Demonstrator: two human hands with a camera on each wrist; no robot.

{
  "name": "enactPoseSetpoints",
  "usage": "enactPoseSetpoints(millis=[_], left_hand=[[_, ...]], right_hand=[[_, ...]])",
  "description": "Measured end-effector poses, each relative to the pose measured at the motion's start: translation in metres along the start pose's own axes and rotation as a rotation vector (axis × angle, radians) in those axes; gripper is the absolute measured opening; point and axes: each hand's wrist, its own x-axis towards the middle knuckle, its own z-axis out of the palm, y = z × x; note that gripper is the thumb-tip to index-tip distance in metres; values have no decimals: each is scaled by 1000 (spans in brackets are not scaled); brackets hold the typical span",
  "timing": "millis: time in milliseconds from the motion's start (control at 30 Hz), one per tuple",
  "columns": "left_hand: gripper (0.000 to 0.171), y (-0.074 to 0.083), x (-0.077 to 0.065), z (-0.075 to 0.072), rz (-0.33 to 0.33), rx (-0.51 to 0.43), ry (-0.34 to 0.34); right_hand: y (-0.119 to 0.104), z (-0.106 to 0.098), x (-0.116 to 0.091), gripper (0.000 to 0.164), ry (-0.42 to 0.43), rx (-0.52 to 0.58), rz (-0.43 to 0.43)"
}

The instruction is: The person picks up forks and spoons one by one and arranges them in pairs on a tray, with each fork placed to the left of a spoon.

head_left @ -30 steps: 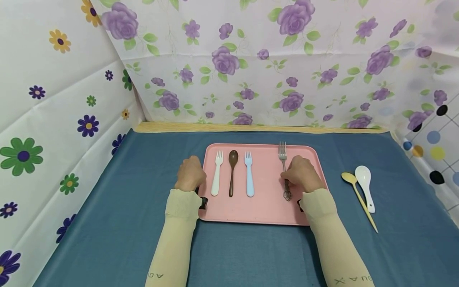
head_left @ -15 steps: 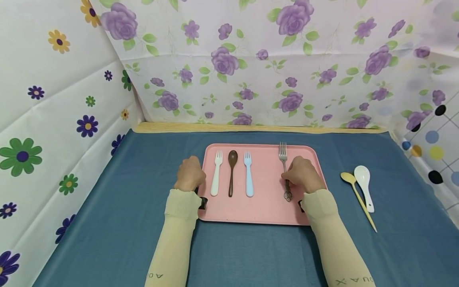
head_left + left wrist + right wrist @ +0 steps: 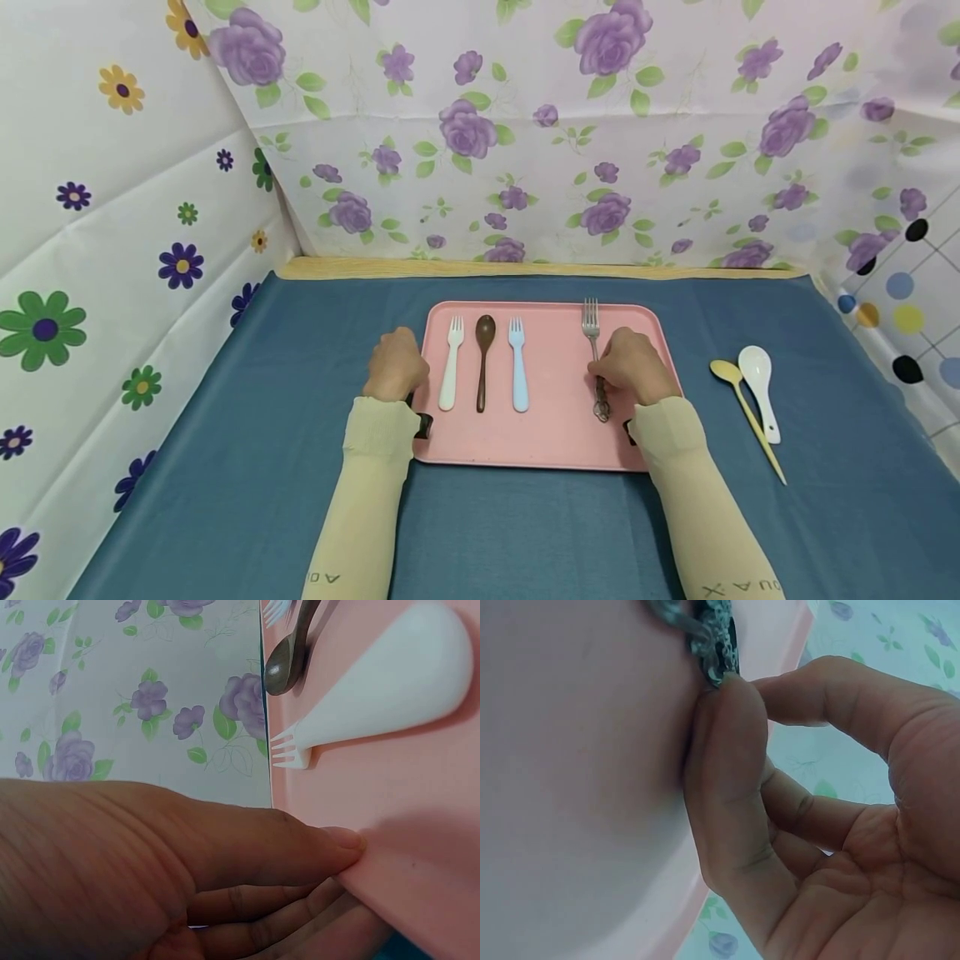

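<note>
My left hand grips the left edge of a pink tray, thumb on top and fingers underneath in the left wrist view. On the tray, a white fork, a dark brown spoon and a light blue fork lie side by side, tines and bowl pointing away. Farther right is a metal fork with an ornate handle. My right hand pinches that handle between thumb and fingertips; the fork lies flat along the tray or very close to it.
To the right of the tray, a yellow spoon with a pointed handle and a white spoon lie touching on the blue cloth. Flowered sheets hang behind and at the left, with a wooden strip along the back edge.
Both hands keep their hold on the tray and the metal fork. Only the head view drifts very slightly; nothing on the table visibly moves.
</note>
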Motion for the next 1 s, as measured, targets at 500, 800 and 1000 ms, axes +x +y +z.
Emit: enactPoseSetpoints(millis=[500,800,1000], left_hand=[[12,0,0,0,5,-2,-3],[6,-1,0,-2,20,-8,-17],[7,-1,1,0,0,-14,-16]], right_hand=[[10,-10,-1,29,-2,-29,-41],[25,-27,-6,33,12,-37,-102],[38,-39,-8,30,-1,-6,-124]])
